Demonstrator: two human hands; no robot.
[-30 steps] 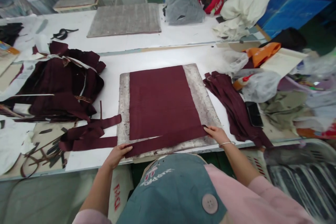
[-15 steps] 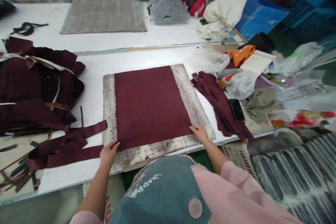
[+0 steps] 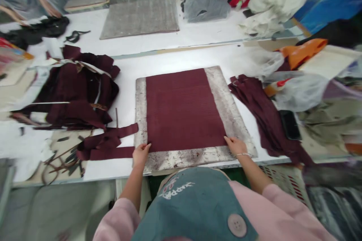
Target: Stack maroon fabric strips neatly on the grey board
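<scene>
A maroon fabric strip or panel (image 3: 181, 111) lies flat across a worn, whitish-grey board (image 3: 195, 155) in front of me. At its near left corner, my left hand (image 3: 141, 154) pinches the cloth edge between thumb and fingers. My right hand (image 3: 235, 146), with a bracelet at the wrist, pinches the near right corner. Long maroon strips (image 3: 113, 153) run out from the left side of the board, close to my left hand. A bundle of maroon strips (image 3: 257, 109) lies to the right of the board.
A tied heap of maroon fabric (image 3: 76, 86) sits at the left. Plastic bags (image 3: 302, 90) and a phone (image 3: 290, 125) lie at the right. Across the table are a grey board (image 3: 141, 19) and a wrapped grey package (image 3: 206, 3). Another person's hand (image 3: 52, 9) is at the far left.
The view has swung left, so the table's contents appear further right and another person's arms come into sight. Both hands stay at the same corners of the maroon fabric.
</scene>
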